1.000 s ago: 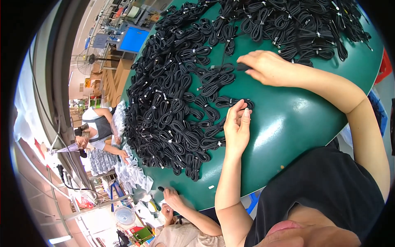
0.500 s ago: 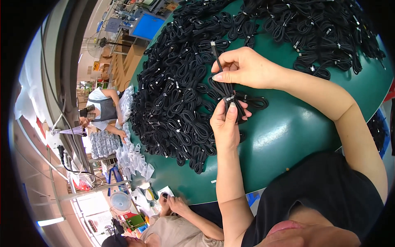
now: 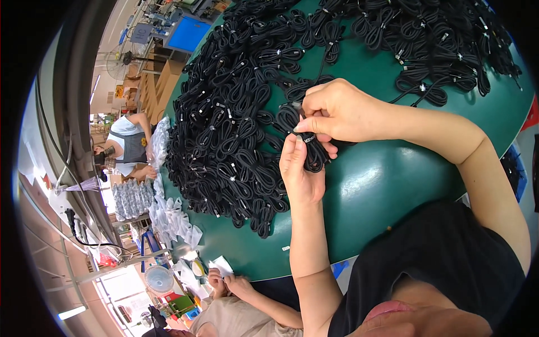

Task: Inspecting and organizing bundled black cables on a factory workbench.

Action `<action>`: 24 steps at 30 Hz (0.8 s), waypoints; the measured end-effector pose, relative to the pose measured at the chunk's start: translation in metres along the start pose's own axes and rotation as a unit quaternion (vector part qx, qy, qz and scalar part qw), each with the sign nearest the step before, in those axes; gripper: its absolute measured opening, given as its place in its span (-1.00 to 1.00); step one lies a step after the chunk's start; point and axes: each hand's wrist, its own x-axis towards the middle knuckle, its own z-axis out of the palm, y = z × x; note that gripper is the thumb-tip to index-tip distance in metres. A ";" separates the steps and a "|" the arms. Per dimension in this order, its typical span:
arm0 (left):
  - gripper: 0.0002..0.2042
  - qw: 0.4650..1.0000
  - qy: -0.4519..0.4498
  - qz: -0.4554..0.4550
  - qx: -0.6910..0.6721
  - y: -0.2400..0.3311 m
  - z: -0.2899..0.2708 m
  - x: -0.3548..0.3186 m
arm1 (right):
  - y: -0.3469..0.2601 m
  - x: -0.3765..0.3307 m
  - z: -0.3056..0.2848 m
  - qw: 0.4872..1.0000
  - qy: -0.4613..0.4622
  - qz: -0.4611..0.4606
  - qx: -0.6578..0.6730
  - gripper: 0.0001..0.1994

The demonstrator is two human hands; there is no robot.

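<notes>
A coiled black cable (image 3: 314, 158), bound round its middle by a dark strap with pale lettering, is held over the green table. My left hand (image 3: 302, 171) grips it from below, thumb along the strap and fingers behind. From the right, my right hand (image 3: 342, 112) closes on the same cable, its thumb at the strap and its index finger bent over the upper loops. What exactly the right fingertips pinch is partly hidden. Just left of both hands spreads a large pile of similar coiled black cables (image 3: 224, 135).
The green table (image 3: 370, 180) reaches under both forearms. More black cables (image 3: 432, 50) lie at the far right. One person (image 3: 132, 140) handles clear plastic bags (image 3: 177, 216) at the left edge; another person's hands (image 3: 227, 281) work at the lower left. A blue bin (image 3: 188, 33) stands beyond.
The cable's free connector end no longer sticks up above the bundle. My right hand has come down and closer to my left hand, at the strap. The view has shifted slightly.
</notes>
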 end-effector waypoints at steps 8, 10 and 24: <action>-0.82 1.000 0.011 0.011 -0.017 -0.001 0.007 0.002 | -0.003 -0.004 -0.001 0.997 -0.012 0.020 -0.079 -0.83; -0.80 1.000 -0.005 0.005 -0.020 -0.003 0.000 0.002 | -0.006 0.000 -0.002 0.988 -0.059 0.068 -0.129 -0.81; -0.71 0.983 0.079 0.074 0.150 0.003 0.000 0.000 | -0.006 0.007 -0.019 0.987 0.050 -0.050 -0.146 -0.53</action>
